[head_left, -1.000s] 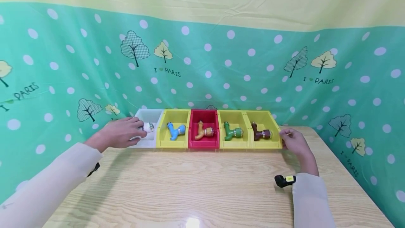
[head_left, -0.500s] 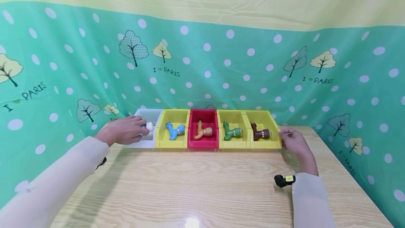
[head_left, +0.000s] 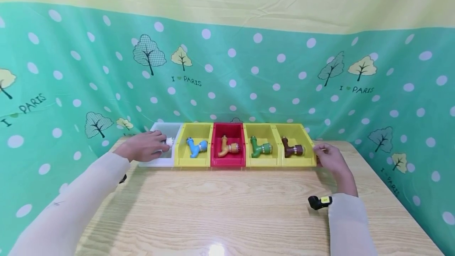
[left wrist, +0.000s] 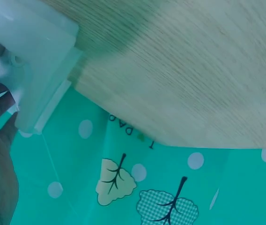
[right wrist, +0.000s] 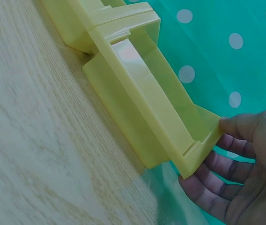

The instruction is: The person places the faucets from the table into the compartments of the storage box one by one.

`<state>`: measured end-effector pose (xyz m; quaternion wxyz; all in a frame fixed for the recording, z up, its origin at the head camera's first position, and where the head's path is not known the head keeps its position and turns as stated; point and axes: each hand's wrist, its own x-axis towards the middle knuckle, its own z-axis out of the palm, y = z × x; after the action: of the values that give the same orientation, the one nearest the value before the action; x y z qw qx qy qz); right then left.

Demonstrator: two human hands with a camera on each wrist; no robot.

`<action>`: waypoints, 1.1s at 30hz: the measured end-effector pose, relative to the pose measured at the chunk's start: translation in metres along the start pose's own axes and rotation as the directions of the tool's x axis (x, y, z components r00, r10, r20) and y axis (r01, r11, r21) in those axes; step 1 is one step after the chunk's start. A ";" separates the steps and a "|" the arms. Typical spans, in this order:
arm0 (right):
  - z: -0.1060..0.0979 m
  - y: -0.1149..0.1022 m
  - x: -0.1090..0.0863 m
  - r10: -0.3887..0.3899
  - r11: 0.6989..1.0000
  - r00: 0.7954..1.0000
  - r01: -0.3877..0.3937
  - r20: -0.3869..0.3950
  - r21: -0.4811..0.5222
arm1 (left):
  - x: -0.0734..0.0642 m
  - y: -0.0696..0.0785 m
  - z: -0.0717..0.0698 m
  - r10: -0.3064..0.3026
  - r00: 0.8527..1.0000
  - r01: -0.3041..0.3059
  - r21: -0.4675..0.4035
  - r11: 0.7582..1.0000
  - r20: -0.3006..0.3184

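Note:
My left hand (head_left: 147,146) reaches over the white bin (head_left: 170,127) at the row's left end, fingers curled round a white tap (head_left: 170,142). Only the tap's ribbed knob shows in the head view; the hand covers the rest. In the left wrist view, part of the white tap (left wrist: 2,70) shows by the fingers at the bin. My right hand (head_left: 333,159) holds the outer side of the rightmost yellow bin (head_left: 299,162). In the right wrist view, the thumb lies on that bin's rim and the fingers are against its outside wall.
Between the hands, a blue tap (head_left: 196,146) and a green tap (head_left: 261,147) lie in yellow bins, an orange tap (head_left: 228,147) in a red bin (head_left: 228,162), and a dark brown tap (head_left: 293,148) in the rightmost bin. A polka-dot curtain (head_left: 220,98) hangs behind the wooden table (head_left: 220,204).
My left hand has moved slightly right and farther over the white bin, with the white tap in its fingers. The right hand stays at the rightmost bin.

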<state>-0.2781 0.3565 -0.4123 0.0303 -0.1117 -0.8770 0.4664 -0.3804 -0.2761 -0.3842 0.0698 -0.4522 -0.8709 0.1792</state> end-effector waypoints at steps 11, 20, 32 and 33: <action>0.000 0.002 0.002 -0.002 1.000 1.000 0.002 -0.002 0.005 | 0.010 -0.004 0.008 -0.005 1.000 0.005 -0.017 1.000 0.017; -0.001 0.004 0.003 -0.021 1.000 1.000 0.021 -0.005 0.006 | 0.018 -0.001 0.010 -0.047 0.997 0.050 -0.043 0.998 0.060; 0.000 0.004 0.002 -0.019 1.000 1.000 0.019 -0.003 0.005 | 0.031 0.000 0.009 -0.094 0.981 0.111 -0.098 0.989 0.169; 0.000 0.004 0.002 -0.018 1.000 1.000 0.018 -0.003 0.004 | 0.031 0.000 0.009 -0.100 0.979 0.120 -0.106 0.987 0.179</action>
<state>-0.2798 0.3589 -0.4160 0.0359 -0.1042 -0.8769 0.4678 -0.4010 -0.2526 -0.3938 -0.0228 -0.3894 -0.9063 0.1626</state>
